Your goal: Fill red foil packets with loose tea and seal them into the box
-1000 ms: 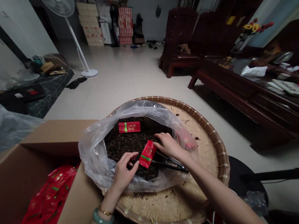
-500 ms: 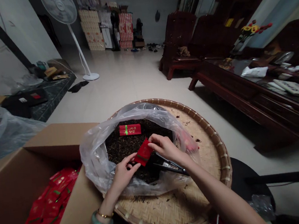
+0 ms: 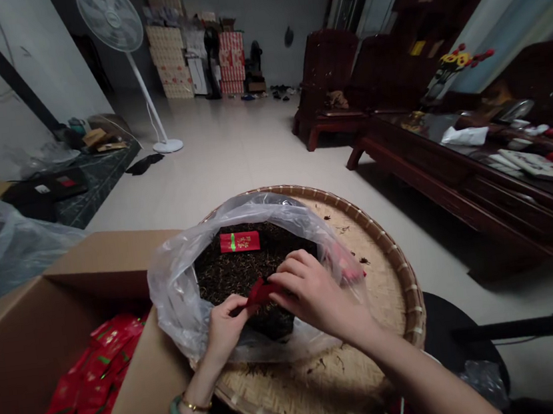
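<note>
Between my two hands is a small red packet (image 3: pixel 259 293), tilted over the dark loose tea leaves (image 3: pixel 229 273). My left hand (image 3: pixel 227 327) pinches its lower left end, and my right hand (image 3: pixel 309 290) has its fingers on the upper right end. The leaves lie in a clear plastic bag (image 3: pixel 174 273) with its mouth spread wide. On top of them, toward the back, rests a flat red packet (image 3: pixel 239 241) with a green mark and gold print. The bag sits on a round woven bamboo tray (image 3: pixel 372 329).
Left of the tray stands an open cardboard box (image 3: pixel 135 372) holding many red packets (image 3: pixel 94 384). A black round base with a pole (image 3: pixel 523 329) is at the right. Beyond are a white standing fan (image 3: pixel 155 101) and a dark wooden table (image 3: pixel 418 176).
The red packet has turned from face-up to edge-on between my hands. My right hand has closed in over its end, and the black tongs-like tool beneath is now hidden.
</note>
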{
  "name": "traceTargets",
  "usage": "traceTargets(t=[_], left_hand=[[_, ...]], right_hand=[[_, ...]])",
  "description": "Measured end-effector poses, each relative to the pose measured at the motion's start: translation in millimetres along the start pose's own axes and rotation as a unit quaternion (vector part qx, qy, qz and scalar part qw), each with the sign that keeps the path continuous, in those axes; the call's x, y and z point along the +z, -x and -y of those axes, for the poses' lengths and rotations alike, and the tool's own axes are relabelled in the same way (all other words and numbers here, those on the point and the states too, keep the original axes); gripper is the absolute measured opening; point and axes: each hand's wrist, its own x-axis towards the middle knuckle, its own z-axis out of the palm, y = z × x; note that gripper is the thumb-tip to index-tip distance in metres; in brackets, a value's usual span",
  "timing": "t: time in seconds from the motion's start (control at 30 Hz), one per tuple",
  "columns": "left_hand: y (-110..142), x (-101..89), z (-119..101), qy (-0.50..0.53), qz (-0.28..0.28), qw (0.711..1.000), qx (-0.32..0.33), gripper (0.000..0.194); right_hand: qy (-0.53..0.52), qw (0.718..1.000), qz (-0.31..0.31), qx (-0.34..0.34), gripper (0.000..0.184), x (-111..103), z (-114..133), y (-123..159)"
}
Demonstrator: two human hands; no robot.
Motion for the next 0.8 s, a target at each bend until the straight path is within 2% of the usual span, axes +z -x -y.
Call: traceTargets(t=[0.07, 0.2, 0.4, 0.53, 0.57, 0.67, 0.7, 0.8], left_hand=[[1.7, 1.4, -1.4, -0.008, -0.012, 0.999, 0.029, 0.011], [3.1, 1.5, -4.5, -0.023, -0.001, 0.998, 0.06, 0.012], [3.3, 0.0, -4.5, -0.016, 0.006, 0.999, 0.028, 0.01], [4.7, 0.6, -11.9, -0.01, 0.053, 0.999, 0.0, 0.009], [4.8, 0.7, -15.5, 0.005, 0.07, 0.997, -0.018, 0.014], [3.1, 2.2, -28.1, 0.092, 0.14, 0.983, -0.079, 0.052], [1.9, 3.4, -32.3, 0.115, 0.161, 0.976, -0.094, 0.056], [-1.9, 7.7, -41.7, 0.131, 0.188, 0.965, -0.127, 0.036]], right_hand=[[0.022, 0.999, 0.026, 0.008, 0.011, 2.5, 5.5, 0.6], [0.022, 0.997, 0.079, 0.0, 0.007, 5.3, 7.7, 0.4], [0.015, 0.998, 0.063, -0.004, 0.009, -8.4, 5.0, 0.7], [0.014, 0.994, 0.111, -0.009, 0.016, -9.6, 4.2, -1.8], [0.012, 0.993, 0.117, -0.01, 0.017, -8.2, 3.4, -2.4], [-0.015, 0.993, 0.114, -0.016, 0.012, -2.6, -0.9, -3.1], [-0.03, 0.993, 0.112, -0.021, 0.01, -1.1, -2.4, -2.9], [-0.078, 0.993, 0.089, 0.0, 0.005, -0.6, -5.2, -1.3]])
